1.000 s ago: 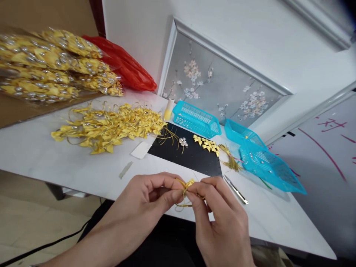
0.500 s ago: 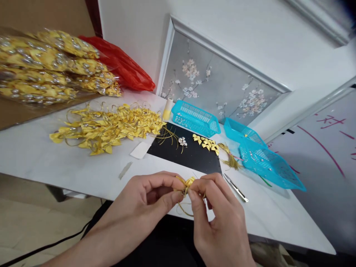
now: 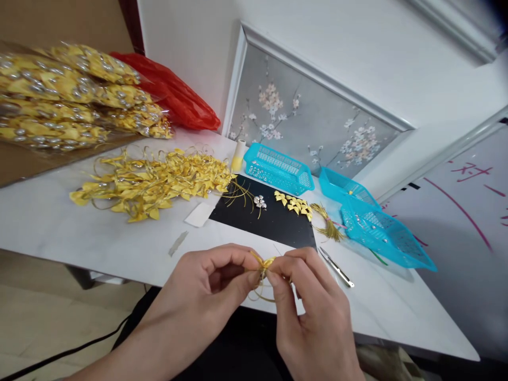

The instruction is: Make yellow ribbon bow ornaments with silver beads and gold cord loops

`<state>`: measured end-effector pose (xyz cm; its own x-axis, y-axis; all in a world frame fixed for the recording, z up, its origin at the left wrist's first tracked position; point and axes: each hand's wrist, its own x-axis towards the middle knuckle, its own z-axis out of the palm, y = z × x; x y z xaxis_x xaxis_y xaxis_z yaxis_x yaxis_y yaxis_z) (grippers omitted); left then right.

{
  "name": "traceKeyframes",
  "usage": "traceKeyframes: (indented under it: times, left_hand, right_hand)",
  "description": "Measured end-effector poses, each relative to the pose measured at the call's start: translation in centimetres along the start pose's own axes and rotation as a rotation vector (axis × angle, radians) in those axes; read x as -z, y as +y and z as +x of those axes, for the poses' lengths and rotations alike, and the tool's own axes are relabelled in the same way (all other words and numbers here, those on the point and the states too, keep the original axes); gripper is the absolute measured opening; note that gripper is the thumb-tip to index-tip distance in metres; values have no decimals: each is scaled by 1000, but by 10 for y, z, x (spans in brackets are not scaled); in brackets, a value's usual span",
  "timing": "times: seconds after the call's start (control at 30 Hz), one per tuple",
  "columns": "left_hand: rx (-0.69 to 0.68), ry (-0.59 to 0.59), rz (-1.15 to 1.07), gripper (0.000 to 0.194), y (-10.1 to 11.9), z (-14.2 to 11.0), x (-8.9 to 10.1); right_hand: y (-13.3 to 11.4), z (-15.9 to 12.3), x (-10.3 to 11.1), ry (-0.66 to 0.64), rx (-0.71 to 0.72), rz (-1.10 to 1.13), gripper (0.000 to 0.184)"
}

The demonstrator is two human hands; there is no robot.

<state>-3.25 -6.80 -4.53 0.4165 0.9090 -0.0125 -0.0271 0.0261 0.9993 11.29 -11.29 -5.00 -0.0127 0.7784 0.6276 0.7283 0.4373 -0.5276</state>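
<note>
Over the near edge of the white table [image 3: 59,222], my left hand [image 3: 206,288] and my right hand [image 3: 313,317] meet fingertip to fingertip. Both pinch a small yellow ribbon bow [image 3: 262,267] tied with thin gold wire that loops below the fingers. A black mat [image 3: 273,225] lies just beyond, carrying a small rhinestone piece [image 3: 260,201], loose gold wires and a row of yellow bows [image 3: 294,203]. A big heap of finished yellow bows [image 3: 151,177] lies further left.
Small snips [image 3: 336,268] lie right of my hands. Three turquoise baskets [image 3: 278,169] [image 3: 343,190] [image 3: 387,238] stand at the back right, with a gold wire bundle [image 3: 327,225] nearby. Bagged bows [image 3: 67,100] and a red bag [image 3: 170,92] are at the back left, a framed flower picture [image 3: 309,127] behind.
My hands stay pinched on the bow and have lifted slightly. The gold wire loop below the fingers has changed shape as the fingers work it.
</note>
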Motion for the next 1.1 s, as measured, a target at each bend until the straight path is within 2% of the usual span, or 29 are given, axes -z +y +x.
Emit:
traceKeyframes:
  times: [0.2,0.6,1.1]
  left_hand:
    - [18,-40,-33,17,-2,1,1]
    - [17,-9,-103,12,-4,-3,3]
    - [48,11,-3,19,-2,-2,3]
  right_hand:
    - [2,-1,2,-14,37,-54,21]
    - [-1,-2,2,-32,51,-88,22]
    - [-4,-3,0,9,113,-103,20]
